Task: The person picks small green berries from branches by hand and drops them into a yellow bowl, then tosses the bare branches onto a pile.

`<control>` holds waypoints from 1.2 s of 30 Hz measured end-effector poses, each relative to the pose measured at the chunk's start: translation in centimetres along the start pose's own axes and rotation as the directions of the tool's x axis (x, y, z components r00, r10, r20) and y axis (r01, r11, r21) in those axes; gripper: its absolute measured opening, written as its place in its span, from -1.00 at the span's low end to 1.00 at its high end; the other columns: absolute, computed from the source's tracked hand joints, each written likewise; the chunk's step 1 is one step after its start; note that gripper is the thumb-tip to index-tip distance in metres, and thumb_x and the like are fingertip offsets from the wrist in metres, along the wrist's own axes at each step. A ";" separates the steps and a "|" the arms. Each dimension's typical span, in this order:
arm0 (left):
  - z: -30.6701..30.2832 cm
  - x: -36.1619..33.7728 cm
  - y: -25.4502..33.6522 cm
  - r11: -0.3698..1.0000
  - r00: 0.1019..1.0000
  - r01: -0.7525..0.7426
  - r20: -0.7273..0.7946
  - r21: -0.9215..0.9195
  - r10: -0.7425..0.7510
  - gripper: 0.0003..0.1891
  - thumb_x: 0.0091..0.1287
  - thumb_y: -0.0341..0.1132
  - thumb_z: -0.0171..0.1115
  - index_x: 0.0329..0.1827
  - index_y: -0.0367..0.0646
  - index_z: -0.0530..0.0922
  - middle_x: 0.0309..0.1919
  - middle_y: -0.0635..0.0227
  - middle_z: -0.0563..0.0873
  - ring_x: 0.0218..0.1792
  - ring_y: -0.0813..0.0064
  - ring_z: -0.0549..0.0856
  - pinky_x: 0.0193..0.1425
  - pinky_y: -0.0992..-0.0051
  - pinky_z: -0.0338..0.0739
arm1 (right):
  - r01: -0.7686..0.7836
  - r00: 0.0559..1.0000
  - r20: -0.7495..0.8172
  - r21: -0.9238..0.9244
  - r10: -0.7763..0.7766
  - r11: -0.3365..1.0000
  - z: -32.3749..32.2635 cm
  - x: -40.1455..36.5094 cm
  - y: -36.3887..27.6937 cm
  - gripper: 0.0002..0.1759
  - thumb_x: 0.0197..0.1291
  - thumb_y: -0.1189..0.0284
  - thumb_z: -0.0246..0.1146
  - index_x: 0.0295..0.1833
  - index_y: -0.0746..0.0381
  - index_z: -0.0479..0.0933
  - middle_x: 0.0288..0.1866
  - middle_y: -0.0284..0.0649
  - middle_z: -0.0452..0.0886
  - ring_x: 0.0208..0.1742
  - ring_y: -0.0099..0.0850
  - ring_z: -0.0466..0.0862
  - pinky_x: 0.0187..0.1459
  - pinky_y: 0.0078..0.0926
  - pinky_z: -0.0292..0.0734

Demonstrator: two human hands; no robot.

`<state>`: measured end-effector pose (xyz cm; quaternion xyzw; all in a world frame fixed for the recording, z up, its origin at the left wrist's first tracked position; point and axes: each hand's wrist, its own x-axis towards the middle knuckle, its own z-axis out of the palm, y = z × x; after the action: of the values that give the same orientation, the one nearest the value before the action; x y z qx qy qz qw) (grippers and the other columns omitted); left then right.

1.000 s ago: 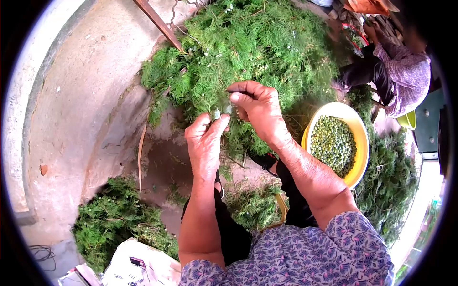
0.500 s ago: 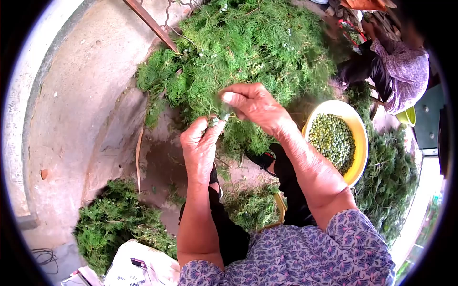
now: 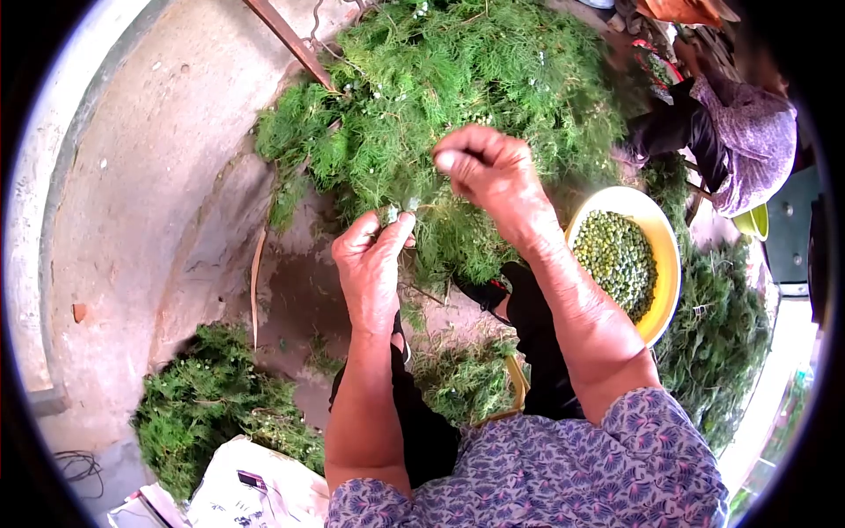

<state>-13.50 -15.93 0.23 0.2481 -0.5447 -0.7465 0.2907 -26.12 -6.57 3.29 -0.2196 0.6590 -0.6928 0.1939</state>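
My left hand [image 3: 370, 268] is closed, thumb against forefinger, on a small conifer sprig [image 3: 393, 214] with pale bluish-green seed cones at its tip. Up and to the right of it, my right hand [image 3: 502, 180] hangs in the air with its fingers curled in and the thumb against them. Whatever it may hold is hidden. Beyond both hands spreads a large heap of green conifer branches [image 3: 475, 79]. To the right of my right forearm stands a yellow basin [image 3: 671, 264], filled partway with small round green cones [image 3: 614, 264].
More cut branches lie at the lower left [image 3: 207, 396] and along the right [image 3: 717, 334]. A yellow-rimmed container [image 3: 518, 383] with sprigs sits between my legs. A white sack [image 3: 255, 488] lies lower left. Another person [image 3: 748, 141] sits at upper right. A wooden pole [image 3: 290, 44] leans into the heap.
My right hand has moved to the right, away from my left hand. My left hand stays nearly in place, still pinching the sprig.
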 end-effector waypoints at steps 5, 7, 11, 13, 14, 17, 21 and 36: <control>-0.3 0.3 -0.5 0.999 0.999 -0.041 -0.002 0.014 0.041 -0.96 0.14 -0.56 0.25 -0.45 -0.29 0.57 -0.55 0.47 0.58 -0.53 0.73 0.48 -0.43 0.69 0.35 | 0.288 0.919 0.337 -0.213 -0.206 0.934 1.0 -1.0 1.1 -0.74 0.00 0.43 0.33 -0.19 0.30 0.57 -0.29 -0.12 0.60 -0.31 -0.34 0.61 -0.25 -0.42 0.50; -0.4 0.2 -0.5 0.998 0.998 -0.056 0.025 0.001 0.056 -0.96 0.14 -0.55 0.25 -0.45 -0.30 0.57 -0.56 0.47 0.58 -0.54 0.73 0.47 -0.44 0.70 0.34 | 0.295 0.928 0.309 -0.274 -0.206 0.916 1.2 -1.2 1.2 -0.73 -0.01 0.41 0.34 -0.20 0.31 0.56 -0.31 -0.10 0.59 -0.30 -0.30 0.61 -0.24 -0.39 0.50; -0.5 0.2 -0.1 0.999 0.999 -0.010 0.042 0.045 0.008 -0.94 0.15 -0.52 0.25 -0.47 -0.26 0.57 -0.57 0.48 0.57 -0.55 0.76 0.44 -0.49 0.71 0.25 | 0.172 0.949 0.303 -0.269 -0.086 0.948 1.4 -1.0 1.6 -0.76 0.08 0.34 0.28 -0.26 0.31 0.55 -0.43 -0.17 0.56 -0.41 -0.39 0.56 -0.34 -0.43 0.46; -0.5 0.3 -0.2 0.999 0.999 0.039 0.035 0.037 -0.041 -0.94 0.16 -0.51 0.25 -0.47 -0.25 0.57 -0.57 0.48 0.57 -0.55 0.77 0.44 -0.50 0.72 0.23 | -0.010 0.953 0.295 -0.203 0.071 0.979 1.4 -1.1 1.6 -0.75 0.13 0.32 0.26 -0.29 0.31 0.54 -0.49 -0.21 0.54 -0.48 -0.45 0.53 -0.43 -0.48 0.44; -0.5 0.4 -0.4 1.000 0.999 0.013 0.043 0.005 -0.013 -0.98 0.16 -0.49 0.24 -0.42 -0.23 0.58 -0.58 0.47 0.57 -0.60 0.80 0.40 -0.56 0.75 0.14 | -0.265 0.923 0.296 0.026 0.246 0.964 1.1 -1.1 1.3 -0.76 0.15 0.29 0.24 -0.28 0.27 0.53 -0.51 -0.28 0.52 -0.57 -0.55 0.45 -0.54 -0.59 0.32; -0.4 0.4 -0.5 0.999 1.000 -0.009 0.027 -0.032 0.010 -0.98 0.17 -0.47 0.25 -0.37 -0.21 0.60 -0.58 0.46 0.57 -0.64 0.83 0.36 -0.63 0.77 0.05 | -0.440 0.892 0.308 0.416 0.332 0.796 0.6 -0.6 2.2 -0.79 0.19 0.30 0.22 -0.24 0.25 0.49 -0.57 -0.38 0.48 -0.62 -0.63 0.41 -0.64 -0.71 0.21; -0.4 0.7 -0.4 0.998 0.998 -0.059 -0.032 0.017 0.060 -0.88 0.16 -0.52 0.25 -0.53 -0.21 0.53 -0.57 0.47 0.60 -0.58 0.80 0.42 -0.55 0.74 0.17 | -0.396 0.918 0.226 0.572 0.326 0.718 0.6 -0.3 0.7 -0.88 0.20 0.44 0.20 -0.23 0.27 0.48 -0.47 -0.32 0.55 -0.56 -0.62 0.49 -0.62 -0.75 0.30; -1.9 0.7 -2.1 0.953 0.992 -0.103 0.093 0.286 0.080 -0.88 0.20 -0.56 0.15 -0.51 -0.31 0.55 -0.64 0.46 0.53 -0.73 0.76 0.36 -0.69 0.71 0.19 | 0.470 0.868 0.308 -0.249 -0.390 0.847 2.7 -2.4 2.7 -0.83 -0.19 0.62 0.33 -0.37 0.30 0.56 -0.50 -0.14 0.49 -0.36 -0.23 0.53 -0.33 -0.38 0.45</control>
<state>-13.07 -17.18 -2.38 0.2325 -0.6706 -0.6534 0.2633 -22.68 -7.65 0.55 -0.4748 0.6654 -0.5712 0.0749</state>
